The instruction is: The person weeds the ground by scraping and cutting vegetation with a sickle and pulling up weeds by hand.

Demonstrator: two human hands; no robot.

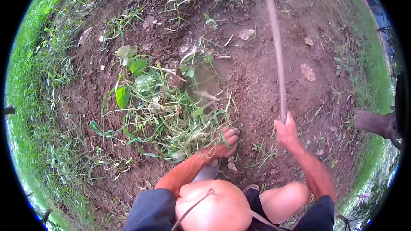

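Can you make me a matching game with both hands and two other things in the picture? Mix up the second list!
Things:
1. Right hand
2. Left hand
3. Loose weeds
4. Thick piece of wood

Where or how:
A. Green and tangled, left of the picture's middle
B. Brown, at the far right of the picture
C. Wrapped around a long handle
D. Down low, at the edge of the weeds

Right pairs: 1-C, 2-D, 3-A, 4-B

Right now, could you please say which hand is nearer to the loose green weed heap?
Left. The left hand touches the weed heap at its near edge; the right hand is apart, farther right, gripping a long brown handle.
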